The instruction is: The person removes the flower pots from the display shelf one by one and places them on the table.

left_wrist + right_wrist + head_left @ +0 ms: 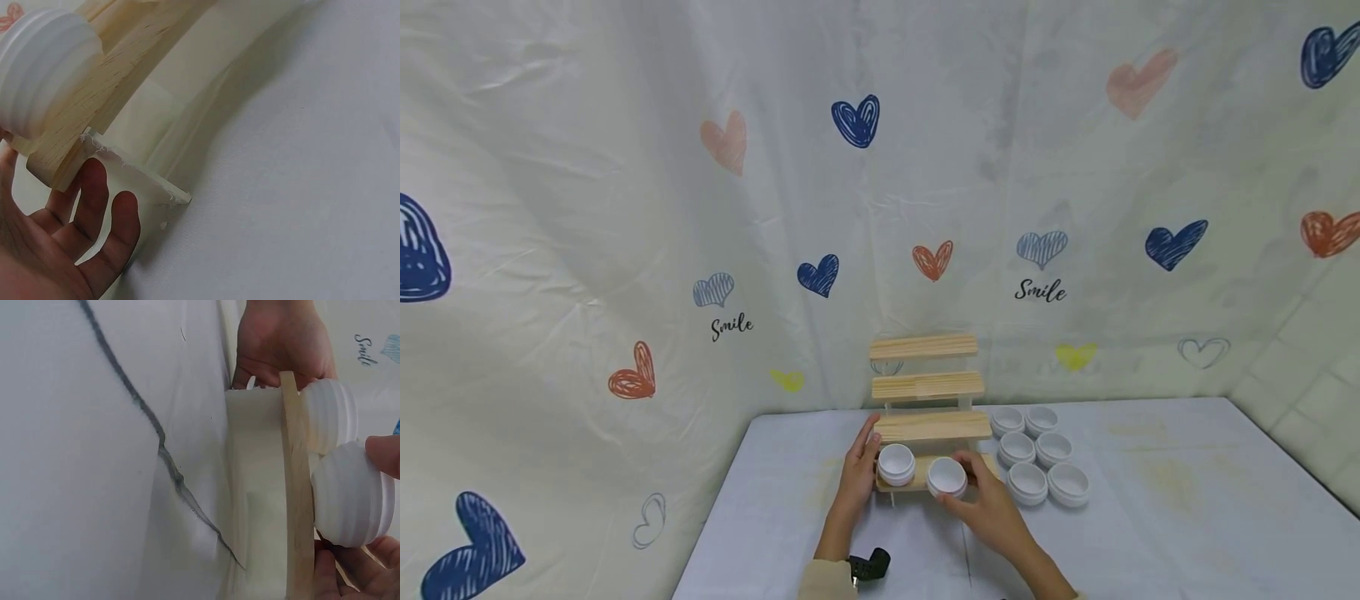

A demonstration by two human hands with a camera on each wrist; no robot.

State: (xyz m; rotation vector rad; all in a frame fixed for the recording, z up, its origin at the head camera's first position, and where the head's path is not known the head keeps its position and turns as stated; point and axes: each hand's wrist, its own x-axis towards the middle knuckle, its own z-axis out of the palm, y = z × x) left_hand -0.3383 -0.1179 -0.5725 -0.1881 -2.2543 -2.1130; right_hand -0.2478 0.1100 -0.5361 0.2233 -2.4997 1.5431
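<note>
A small white ribbed bowl [947, 477] is pinched between the thumb and fingers of my right hand [988, 510]. In the right wrist view this bowl [351, 494] stands against the bottom plank [299, 500] of a tiered wooden shelf [932, 427]. To its left, a second white bowl [896, 463] sits on the same plank near the left end. My left hand [854, 479] rests along the shelf's left side. In the left wrist view, my left hand's loosely bent fingers [94, 187] touch the plank's end [59, 165]; its thumb is hidden there.
Several white bowls [1027, 482] stand in two columns on the white-covered table [1150, 517], right of the shelf. A curtain printed with hearts [865, 192] hangs behind. A black strap-like device [870, 564] is at my left wrist.
</note>
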